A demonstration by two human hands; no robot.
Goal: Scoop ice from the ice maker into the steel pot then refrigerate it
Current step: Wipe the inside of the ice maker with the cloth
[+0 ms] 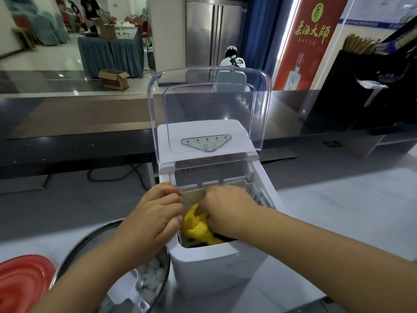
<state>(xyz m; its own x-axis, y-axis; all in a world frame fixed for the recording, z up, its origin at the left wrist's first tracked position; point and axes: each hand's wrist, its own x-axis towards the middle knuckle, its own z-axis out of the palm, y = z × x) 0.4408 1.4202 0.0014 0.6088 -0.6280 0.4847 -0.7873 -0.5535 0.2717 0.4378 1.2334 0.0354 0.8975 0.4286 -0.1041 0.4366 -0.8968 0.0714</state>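
**Both hands at the open ice maker, cloth inside**

While the clear lid (209,105) stands tilted up and back, both hands sit at the mouth of the ice maker (216,263). Left hand (153,213) curls over the left rim, fingers bent round the edge; thumb side hidden, so whether it truly grips the wall is hard to tell. Right hand (228,206) is down in the opening, fingers clenched on a yellow cloth (198,229); fingertips buried in the folds. Below the cloth the bin is dark, contents unreadable. Beyond the knuckles a control panel (206,143) shows, its labels too small to read.

Pot (90,242) sits left of and below the left wrist, just beside the machine, mostly covered by the left forearm and cut by the bottom edge. Ice (151,276) shows in it under the arm, with a white scoop (126,297) lying in there, partly hidden. Red disc (22,283) at the far left, cropped by the frame; lid or plate unclear.
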